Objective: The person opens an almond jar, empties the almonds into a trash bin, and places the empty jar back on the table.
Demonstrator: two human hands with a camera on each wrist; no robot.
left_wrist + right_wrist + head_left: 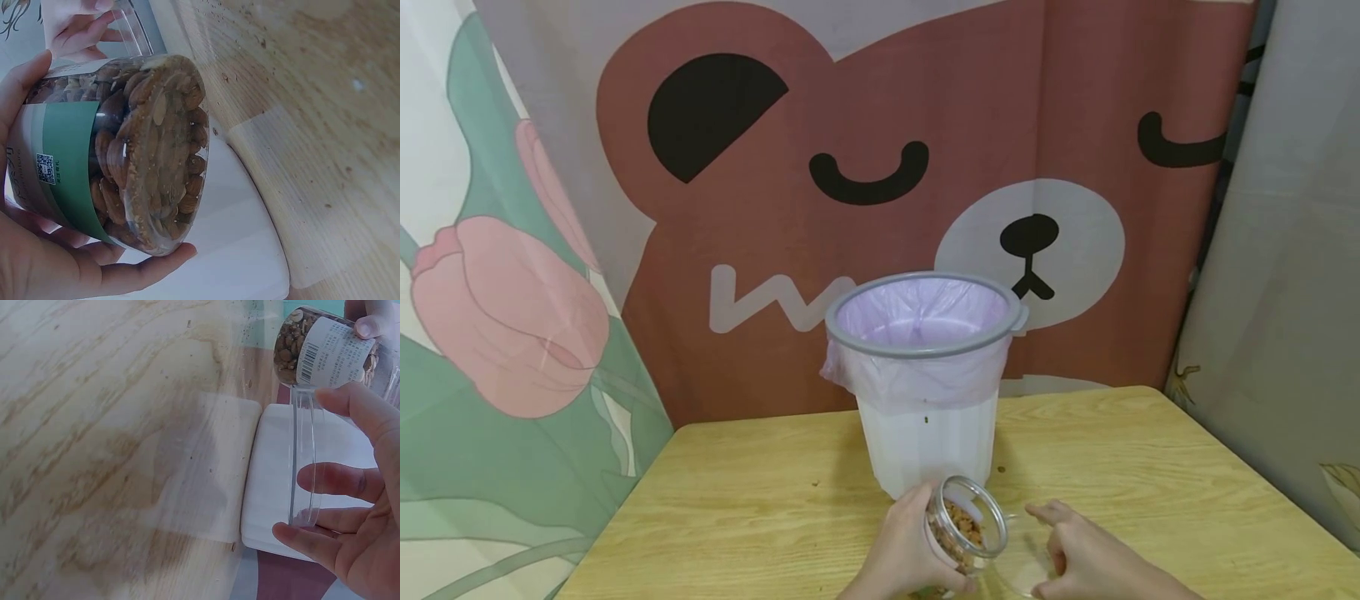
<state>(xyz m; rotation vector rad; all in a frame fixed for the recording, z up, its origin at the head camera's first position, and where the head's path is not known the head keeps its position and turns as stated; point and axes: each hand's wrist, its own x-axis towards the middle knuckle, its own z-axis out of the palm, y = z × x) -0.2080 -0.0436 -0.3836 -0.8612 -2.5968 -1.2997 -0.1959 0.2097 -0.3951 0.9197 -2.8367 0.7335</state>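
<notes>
My left hand (906, 540) grips a clear plastic jar (934, 533) around its side, near the table's front edge. The jar is tilted, its uncovered mouth facing up and right in the head view. Brown almonds (112, 162) show through its wall and base in the left wrist view, with a green label (72, 162) around it. Close to the right, my right hand (1093, 550) holds a clear round lid (303, 456) by its rim, between thumb and fingers. A white printed label (334, 353) is on the jar's other side.
Just beyond the hands, a white bin (928, 442) stands on the wooden table (737, 508), with a purple bag (925, 379) folded over under its grey rim ring (917, 352). Small brown crumbs (1001, 469) dot the tabletop. A curtain with a bear (760, 208) hangs behind.
</notes>
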